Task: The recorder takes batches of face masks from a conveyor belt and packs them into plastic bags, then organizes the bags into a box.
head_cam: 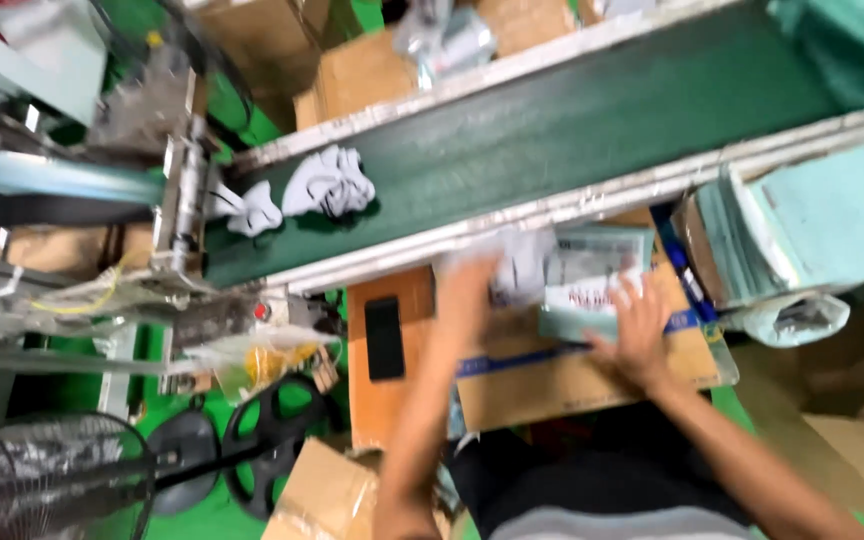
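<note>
Our two forearms come up from the bottom of the view toward a cardboard box [552,375] sitting on the small orange table [407,300] in front of us. We've got our left hand [467,290] up at the near edge of the conveyor belt [552,130], and it seems to be closed on a white cloth bundle [522,265], but it's badly blurred, so we can't tell how tight the grip is. Our right hand [637,335] lies spread flat, fingers open, pressing on a stack of pale green packets [592,280] on top of the box, not clamping anything.

That bundle looks soft, light and floppy, so we'd guess it wants a full-palm grab around the middle, not a pinch at one corner. The packets look thin and slick; holding them by the edges with a flat hand on top seems right.

Further along the belt lie two more white cloth pieces [327,185], well apart from our hands. A black phone [384,338] rests on the table just left of the box, and a taller pile of green packets [802,230] sits off to the right.
</note>
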